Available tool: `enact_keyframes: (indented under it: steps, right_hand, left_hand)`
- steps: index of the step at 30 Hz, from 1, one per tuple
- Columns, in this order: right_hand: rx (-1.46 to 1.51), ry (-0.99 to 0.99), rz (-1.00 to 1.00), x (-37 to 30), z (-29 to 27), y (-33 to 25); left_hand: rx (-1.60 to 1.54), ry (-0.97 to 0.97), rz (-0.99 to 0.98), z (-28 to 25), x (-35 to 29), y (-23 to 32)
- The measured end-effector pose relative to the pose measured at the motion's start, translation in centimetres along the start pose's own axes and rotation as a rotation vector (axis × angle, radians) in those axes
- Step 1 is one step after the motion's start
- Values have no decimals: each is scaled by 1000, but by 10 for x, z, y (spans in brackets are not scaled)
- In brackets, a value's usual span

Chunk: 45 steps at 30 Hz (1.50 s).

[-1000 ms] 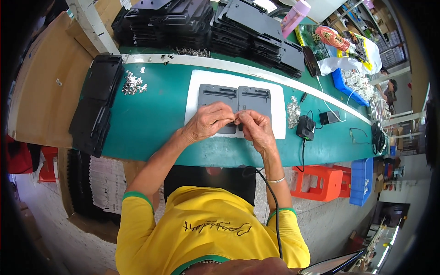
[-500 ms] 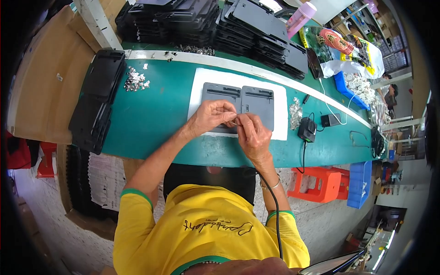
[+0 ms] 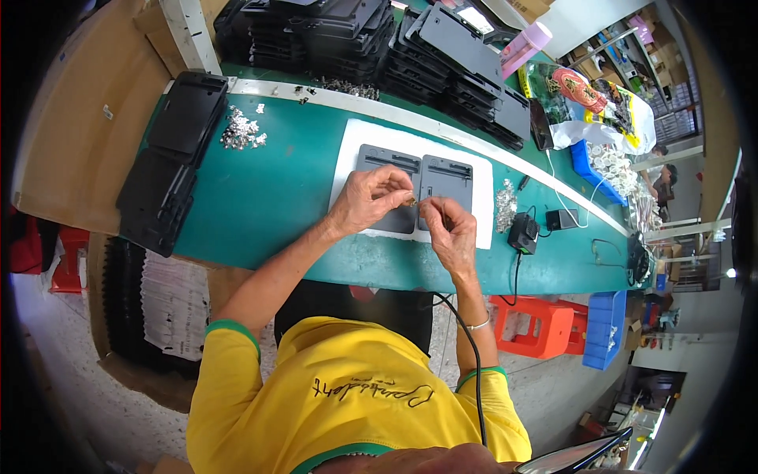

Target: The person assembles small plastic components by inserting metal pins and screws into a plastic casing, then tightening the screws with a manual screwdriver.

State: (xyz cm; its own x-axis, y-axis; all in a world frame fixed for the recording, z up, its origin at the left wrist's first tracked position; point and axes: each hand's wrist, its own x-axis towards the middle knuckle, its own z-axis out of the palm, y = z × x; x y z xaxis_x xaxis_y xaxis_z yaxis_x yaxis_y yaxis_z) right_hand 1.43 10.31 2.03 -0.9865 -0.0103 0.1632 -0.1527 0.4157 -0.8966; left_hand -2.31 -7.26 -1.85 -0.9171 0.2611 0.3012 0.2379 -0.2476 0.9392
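Note:
Two dark grey plastic panels (image 3: 448,181) lie side by side on a white mat (image 3: 483,189) on the green table. Above the left panel, my left hand (image 3: 374,197) pinches a tiny metal-looking piece (image 3: 411,202) between thumb and fingertips. My right hand (image 3: 452,231) is close beside it over the right panel, thumb and fingers drawn together; whatever its fingertips hold is too small to make out. A short gap separates the two hands' fingertips. Parts of both panels are hidden under the hands.
Small silvery parts lie in a left pile (image 3: 242,131) and a right pile (image 3: 505,205). A black power adapter (image 3: 524,233) sits right of the mat. Dark panels are stacked at the back (image 3: 454,59) and along the left edge (image 3: 181,118). A blue tray (image 3: 588,170) stands far right.
My hands have drawn apart from touching fingertips, the right one shifting slightly right and down. The small piece now shows at my left fingertips. The whole view has shifted slightly.

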Motion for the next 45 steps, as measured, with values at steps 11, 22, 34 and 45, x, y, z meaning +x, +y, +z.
enact_keyframes:
  steps: [11,22,34,45]
  right_hand:
    - [-103,-52,21,3,2,1]
    - [194,-79,380,6,23,5]
    - [-85,-262,220,-67,-36,17]
    - [-244,-315,-51,-90,-25,24]
  left_hand:
    - [348,-51,233,-2,0,-1]
    - [457,111,279,8,-3,-16]
    - [684,205,412,-7,9,-26]
    - [775,180,428,-6,7,-21]
